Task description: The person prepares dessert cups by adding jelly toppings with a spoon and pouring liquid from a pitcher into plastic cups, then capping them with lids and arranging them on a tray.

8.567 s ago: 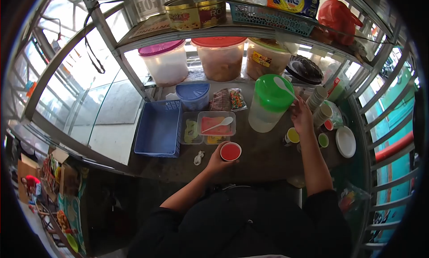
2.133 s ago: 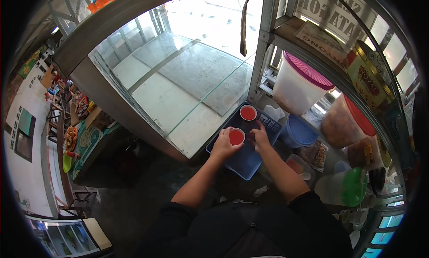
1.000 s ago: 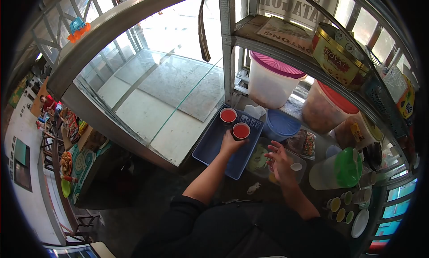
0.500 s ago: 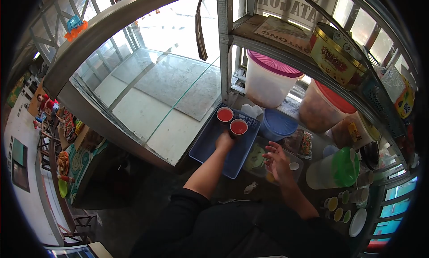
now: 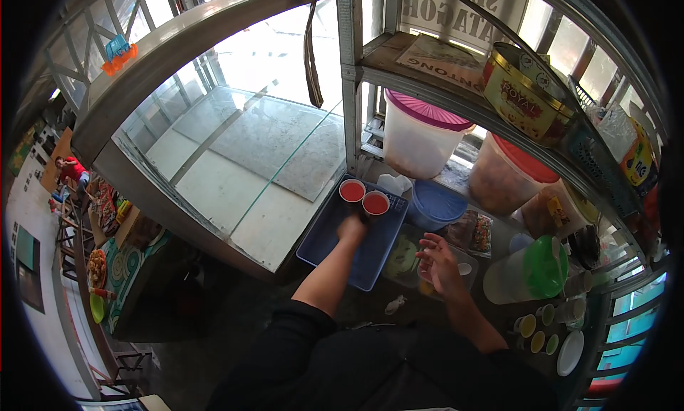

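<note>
Two cups of red drink stand side by side at the far end of a blue tray (image 5: 335, 251). My left hand (image 5: 351, 229) is at the near side of the right-hand cup (image 5: 376, 204), its fingers round the cup's lower part and largely hidden. The other cup (image 5: 351, 191) is just left of it. My right hand (image 5: 439, 263) hovers over a clear container (image 5: 403, 258) right of the tray, palm turned inward, fingers apart and slightly bent, holding nothing.
A glass display case (image 5: 249, 154) stands at the left. Behind the tray are a blue-lidded tub (image 5: 436, 206) and large pink- and red-lidded containers. A green-lidded jug (image 5: 545, 267) and several small cups stand at the right. A person in red (image 5: 70, 169) is far left.
The view has shifted slightly, so most things appear a little further left. Both hands and the two cups keep nearly the same places relative to the tray.
</note>
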`<state>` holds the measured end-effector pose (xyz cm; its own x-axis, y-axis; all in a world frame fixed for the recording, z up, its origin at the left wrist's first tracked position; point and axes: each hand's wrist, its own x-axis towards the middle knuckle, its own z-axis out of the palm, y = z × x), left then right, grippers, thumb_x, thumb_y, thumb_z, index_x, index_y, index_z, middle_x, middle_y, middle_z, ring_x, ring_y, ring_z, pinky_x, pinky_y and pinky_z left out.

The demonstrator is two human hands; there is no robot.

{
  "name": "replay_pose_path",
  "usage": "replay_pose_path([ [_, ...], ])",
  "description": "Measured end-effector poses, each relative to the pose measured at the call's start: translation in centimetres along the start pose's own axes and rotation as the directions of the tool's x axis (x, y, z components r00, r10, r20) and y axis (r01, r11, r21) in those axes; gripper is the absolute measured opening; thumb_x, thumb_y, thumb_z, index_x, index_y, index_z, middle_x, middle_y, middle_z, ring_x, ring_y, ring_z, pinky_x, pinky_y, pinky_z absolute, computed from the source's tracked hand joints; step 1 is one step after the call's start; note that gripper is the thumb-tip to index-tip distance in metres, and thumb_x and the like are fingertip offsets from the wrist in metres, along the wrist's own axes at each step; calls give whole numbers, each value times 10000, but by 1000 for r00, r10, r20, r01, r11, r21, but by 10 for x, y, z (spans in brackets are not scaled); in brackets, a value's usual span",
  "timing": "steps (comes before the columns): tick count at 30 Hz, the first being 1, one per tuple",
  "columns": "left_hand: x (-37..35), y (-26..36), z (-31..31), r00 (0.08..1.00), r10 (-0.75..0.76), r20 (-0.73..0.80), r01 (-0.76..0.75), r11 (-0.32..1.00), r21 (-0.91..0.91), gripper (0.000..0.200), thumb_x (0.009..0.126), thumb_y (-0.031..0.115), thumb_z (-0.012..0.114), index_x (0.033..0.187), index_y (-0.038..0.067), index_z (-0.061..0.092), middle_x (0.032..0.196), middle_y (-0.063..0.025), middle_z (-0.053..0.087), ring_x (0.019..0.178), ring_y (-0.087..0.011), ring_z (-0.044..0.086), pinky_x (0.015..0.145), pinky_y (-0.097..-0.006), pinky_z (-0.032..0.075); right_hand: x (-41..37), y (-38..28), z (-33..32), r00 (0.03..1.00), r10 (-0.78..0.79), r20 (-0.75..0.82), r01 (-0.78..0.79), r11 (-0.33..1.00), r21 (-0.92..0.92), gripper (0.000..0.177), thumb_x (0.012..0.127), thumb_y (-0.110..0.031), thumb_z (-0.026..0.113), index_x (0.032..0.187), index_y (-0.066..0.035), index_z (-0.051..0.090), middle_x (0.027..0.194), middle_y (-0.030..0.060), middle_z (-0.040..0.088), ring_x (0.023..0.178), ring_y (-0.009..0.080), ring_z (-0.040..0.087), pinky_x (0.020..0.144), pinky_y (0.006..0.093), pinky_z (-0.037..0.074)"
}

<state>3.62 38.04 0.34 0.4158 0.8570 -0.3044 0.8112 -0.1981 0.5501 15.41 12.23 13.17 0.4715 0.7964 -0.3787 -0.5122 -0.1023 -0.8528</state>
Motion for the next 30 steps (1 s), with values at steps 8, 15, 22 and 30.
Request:
replay_pose_path([
  [8, 8, -8, 4, 1000, 21, 5, -21, 999, 35, 604, 911, 636, 501, 1169, 125, 696, 1114, -231, 725, 1079, -402, 694, 887, -526, 551, 1, 2, 0, 1000, 13, 24, -12, 1000, -10, 418, 936, -57, 563, 1345, -132, 524, 1247, 11, 566, 1003, 132, 625, 737, 265, 511],
  [15, 5, -8, -6, 990, 62, 128, -59, 998, -27, 691, 894, 673, 526, 1281, 120, 670, 1225, -222, 694, 1170, -391, 654, 986, -481, 515, 3, 6, -6, 999, 18, 32, -18, 1000, -15, 397, 941, -69, 566, 1331, -136, 537, 1243, 5, 574, 993, 131, 636, 751, 278, 507],
  [22, -15, -39, -13, 922, 233, 310, -217, 973, -84, 703, 822, 532, 753, 1328, 61, 626, 1305, -177, 670, 1228, -334, 626, 1028, -415, 491, 3, 10, 4, 995, 34, 93, -28, 998, -64, 400, 942, -77, 574, 1334, -145, 538, 1257, 1, 579, 1020, 135, 627, 802, 295, 493],
  [30, -157, -29, -80, 922, 386, 15, -381, 916, -121, 441, 894, 409, 701, 1241, 145, 632, 1149, -107, 714, 1124, -293, 668, 987, -444, 497, -13, 10, 26, 977, 45, 208, -20, 993, -119, 398, 944, -106, 587, 1338, -140, 544, 1249, 9, 577, 1019, 141, 621, 840, 322, 461],
])
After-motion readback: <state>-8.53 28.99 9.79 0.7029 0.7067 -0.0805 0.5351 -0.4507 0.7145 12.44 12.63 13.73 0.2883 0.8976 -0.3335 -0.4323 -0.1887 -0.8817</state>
